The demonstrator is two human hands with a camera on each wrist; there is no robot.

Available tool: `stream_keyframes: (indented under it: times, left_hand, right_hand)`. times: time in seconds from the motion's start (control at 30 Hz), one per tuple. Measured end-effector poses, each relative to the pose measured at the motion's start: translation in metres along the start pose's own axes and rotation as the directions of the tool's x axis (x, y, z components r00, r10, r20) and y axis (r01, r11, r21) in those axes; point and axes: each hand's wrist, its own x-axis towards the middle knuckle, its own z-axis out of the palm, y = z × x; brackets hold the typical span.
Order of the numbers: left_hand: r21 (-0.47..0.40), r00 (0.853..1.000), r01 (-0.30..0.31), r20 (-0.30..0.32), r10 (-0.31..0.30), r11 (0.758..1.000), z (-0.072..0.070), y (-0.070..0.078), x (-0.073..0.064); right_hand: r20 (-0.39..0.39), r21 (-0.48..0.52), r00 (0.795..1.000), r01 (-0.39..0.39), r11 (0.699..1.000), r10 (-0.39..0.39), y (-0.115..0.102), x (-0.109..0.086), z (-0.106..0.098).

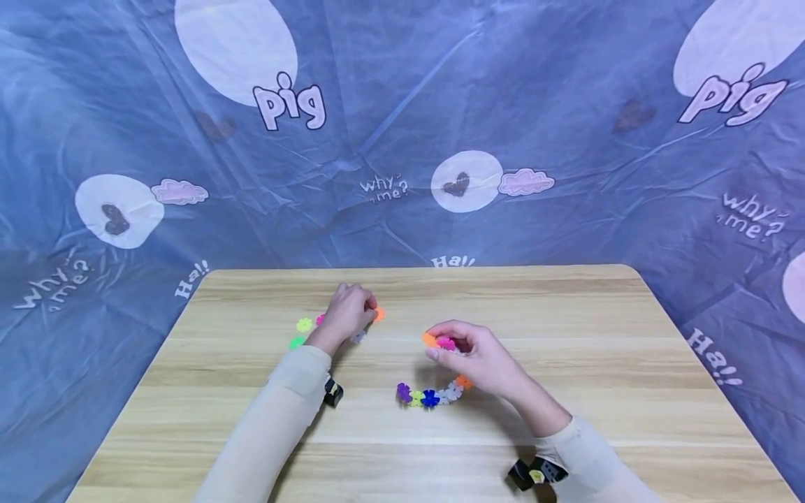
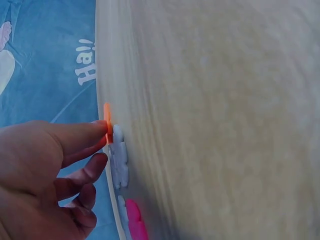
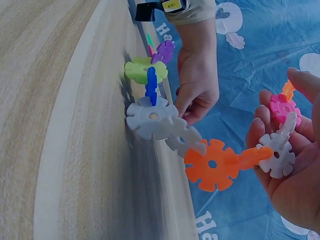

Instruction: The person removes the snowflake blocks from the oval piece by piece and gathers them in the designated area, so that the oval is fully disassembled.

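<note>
My left hand is at the far part of the table, pinching an orange snowflake disc between thumb and index finger. Close beside that disc lie white discs and a pink disc. My right hand holds one end of a chain of interlocked snowflake discs, raised over the table. Near its fingers are an orange disc and a pink disc. From there the chain curves through white and orange discs to a dark blue disc, a yellow-green disc and a purple disc.
Left of my left hand, a light green disc and a green disc lie on the wooden table. A blue printed cloth hangs behind the table's far edge and along its sides.
</note>
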Motion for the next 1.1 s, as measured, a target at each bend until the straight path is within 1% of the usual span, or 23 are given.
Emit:
stream_keyframes:
  times: [0.07,0.2,0.33,0.43,0.57,0.7,0.77,0.87,0.97,1.1]
  left_hand:
    - [0.003,1.000,-0.002,-0.003,0.002,1.000,0.001,-0.001,0.000]
    - [-0.027,1.000,-0.003,-0.011,0.003,1.000,0.001,-0.003,-0.002]
    - [-0.094,1.000,-0.009,-0.014,0.008,0.996,-0.001,-0.005,-0.005]
    - [-0.164,1.000,-0.008,-0.005,0.007,0.986,-0.004,-0.005,-0.009]
    - [-0.261,1.000,-0.009,0.008,0.012,0.965,-0.008,-0.005,-0.017]
    - [-0.340,1.000,-0.021,0.005,0.025,0.940,-0.013,-0.002,-0.026]
    - [-0.384,1.000,-0.022,0.000,0.023,0.923,-0.015,0.002,-0.031]
    - [-0.447,0.999,-0.041,-0.011,0.041,0.893,-0.017,0.007,-0.037]
    - [-0.486,0.996,-0.083,-0.028,0.079,0.870,-0.018,0.011,-0.042]
    - [-0.491,0.992,-0.122,-0.048,0.113,0.862,-0.018,0.013,-0.047]
  right_hand:
    - [0.000,0.001,1.000,-0.001,1.000,0.001,0.001,0.000,0.001]
    - [-0.003,0.007,1.000,0.007,1.000,-0.007,0.002,0.000,0.002]
    - [-0.022,0.004,0.999,0.028,1.000,-0.028,0.004,0.000,0.003]
    - [-0.032,-0.008,0.999,0.038,0.999,-0.038,0.004,0.001,0.003]
    - [-0.034,-0.018,0.999,0.034,0.999,-0.034,0.005,0.000,0.003]
    - [-0.034,-0.019,0.999,0.014,1.000,-0.014,0.004,0.000,0.003]
    - [-0.034,-0.021,0.999,0.003,1.000,-0.004,0.003,0.000,0.003]
    - [-0.034,-0.027,0.999,-0.008,1.000,0.007,0.003,0.001,0.003]
    - [-0.035,-0.030,0.999,-0.015,0.999,0.014,0.003,0.001,0.004]
    - [-0.036,-0.035,0.999,-0.019,0.999,0.018,0.002,0.002,0.004]
